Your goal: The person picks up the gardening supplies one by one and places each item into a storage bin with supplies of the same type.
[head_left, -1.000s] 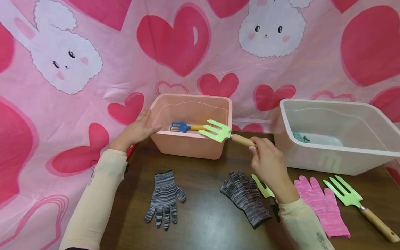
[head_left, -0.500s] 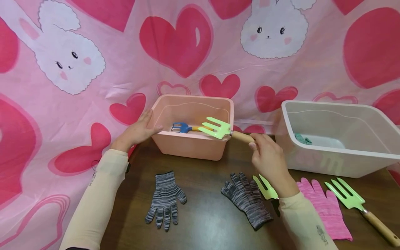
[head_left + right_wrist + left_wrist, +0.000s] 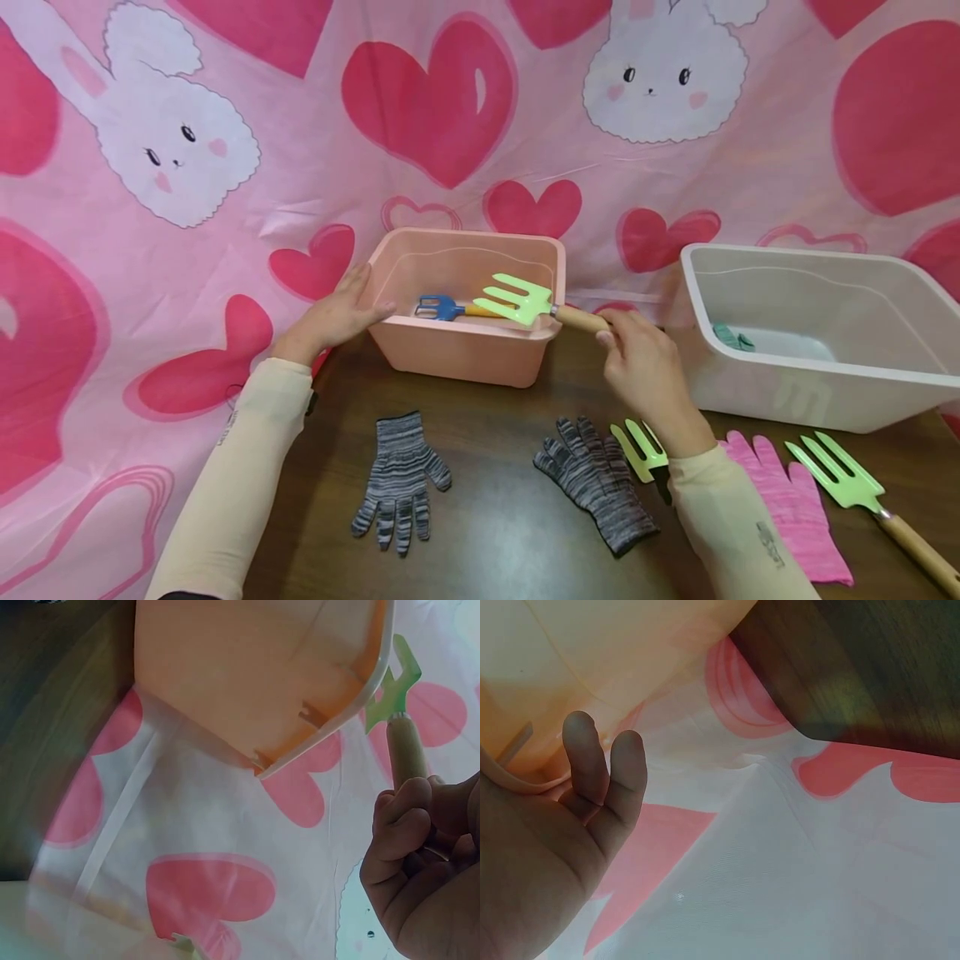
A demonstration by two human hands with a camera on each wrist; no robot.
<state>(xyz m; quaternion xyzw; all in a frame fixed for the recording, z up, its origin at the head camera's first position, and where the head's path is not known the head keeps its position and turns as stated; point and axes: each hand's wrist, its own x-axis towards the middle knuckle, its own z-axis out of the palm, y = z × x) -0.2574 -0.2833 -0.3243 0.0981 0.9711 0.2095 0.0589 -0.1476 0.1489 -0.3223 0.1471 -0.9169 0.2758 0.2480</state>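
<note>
My left hand (image 3: 335, 315) holds the left side of a pink plastic bin (image 3: 457, 354), thumb over the front corner of the rim. In the left wrist view two bent fingers (image 3: 585, 757) show beside the bin's wall. My right hand (image 3: 651, 367) grips the wooden handle of a light-green garden fork (image 3: 517, 300). Its three tines point left over the bin's front right. Inside the bin lies a small blue hand cultivator (image 3: 441, 308) with a yellow handle, partly behind the fork. In the right wrist view the fingers curl round the handle (image 3: 406, 750).
A white bin (image 3: 817, 371) holding a small green item (image 3: 731, 337) stands right. On the brown table (image 3: 480, 467) lie two grey striped gloves (image 3: 401, 479), a pink glove (image 3: 787, 508), a green fork (image 3: 843, 479) and another green fork (image 3: 641, 450), partly hidden by my arm.
The held fork has risen slightly and now overlaps the bin's interior more. The whole head view has shifted a little. My left hand stays on the bin.
</note>
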